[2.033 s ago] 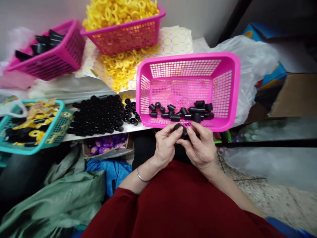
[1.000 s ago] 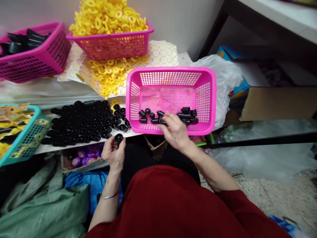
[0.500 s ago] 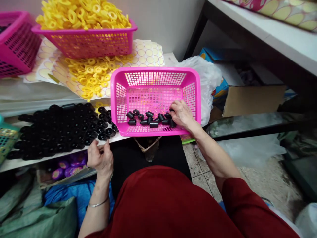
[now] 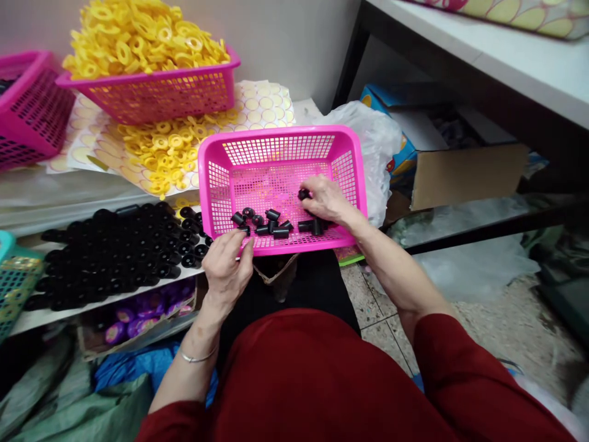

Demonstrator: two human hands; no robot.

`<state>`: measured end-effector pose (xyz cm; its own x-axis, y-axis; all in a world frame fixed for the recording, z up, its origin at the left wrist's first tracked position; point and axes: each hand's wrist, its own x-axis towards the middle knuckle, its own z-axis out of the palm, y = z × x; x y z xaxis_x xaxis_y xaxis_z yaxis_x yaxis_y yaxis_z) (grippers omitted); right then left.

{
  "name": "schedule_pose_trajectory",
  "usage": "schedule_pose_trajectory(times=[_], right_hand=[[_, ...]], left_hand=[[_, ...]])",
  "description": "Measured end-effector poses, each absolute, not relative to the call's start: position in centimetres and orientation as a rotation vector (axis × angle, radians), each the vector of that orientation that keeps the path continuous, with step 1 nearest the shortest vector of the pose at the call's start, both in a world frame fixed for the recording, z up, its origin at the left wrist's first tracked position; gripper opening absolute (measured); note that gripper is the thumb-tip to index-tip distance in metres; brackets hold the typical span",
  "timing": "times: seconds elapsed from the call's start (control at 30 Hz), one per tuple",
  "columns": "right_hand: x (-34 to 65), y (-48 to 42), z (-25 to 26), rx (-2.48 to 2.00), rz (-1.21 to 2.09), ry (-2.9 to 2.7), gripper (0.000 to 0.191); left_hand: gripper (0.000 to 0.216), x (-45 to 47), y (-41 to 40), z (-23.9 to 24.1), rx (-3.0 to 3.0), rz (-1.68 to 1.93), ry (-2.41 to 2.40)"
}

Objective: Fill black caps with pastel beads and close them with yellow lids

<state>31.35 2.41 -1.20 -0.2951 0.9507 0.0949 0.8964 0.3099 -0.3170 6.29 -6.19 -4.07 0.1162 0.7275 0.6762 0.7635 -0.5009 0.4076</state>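
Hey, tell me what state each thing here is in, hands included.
Right hand: closed on a black piece.
Left hand: half-curled, hold unclear.
Front pink basket: sparsely filled.
Rear pink basket: heaped with yellow pieces.
Black cylinders at left: packed closely together.
Cardboard box: open.
White plastic: crumpled.

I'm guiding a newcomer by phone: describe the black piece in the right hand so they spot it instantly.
Start at the pink basket mid-picture. Inside it, towards the right, is the right hand. Its fingers hold the black piece, unlike the loose black pieces lying nearer the front rim.
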Motion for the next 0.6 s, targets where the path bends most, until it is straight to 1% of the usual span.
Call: schedule_pose_trajectory(times=[0.07,0.13,0.23,0.3,0.5,0.6], right_hand=[[33.3,2.3,-1.2,-1.639,0.264,-2.148,0.027],[35.0,1.9,-1.2,-1.618,0.291,-2.049,0.026],[36.3,0.6,-1.1,-1.601,0.377,-1.976,0.023],[36.4,-0.2,-1.1,-1.558,0.422,-1.946,0.024],[36.2,-1.8,-2.4,-1.340,0.555,-1.849,0.025],[36.2,-2.5,-2.9,-1.291,0.586,-1.693,0.023]], left_hand=[[0.012,7.2,-4.8,-3.4,-2.507,-1.261,-1.557],[0.012,8.3,-3.2,-2.9,-2.748,-1.047,-1.576],[0.010,10.5,-0.7,-2.1,-3.090,-0.526,-1.474],[0.011,12.3,0.9,-1.7,-3.182,-0.252,-1.394],[0.023,17.5,3.9,-1.9,-3.283,0.013,-1.283],[0.022,18.7,4.4,-2.5,-3.353,0.112,-1.343]])
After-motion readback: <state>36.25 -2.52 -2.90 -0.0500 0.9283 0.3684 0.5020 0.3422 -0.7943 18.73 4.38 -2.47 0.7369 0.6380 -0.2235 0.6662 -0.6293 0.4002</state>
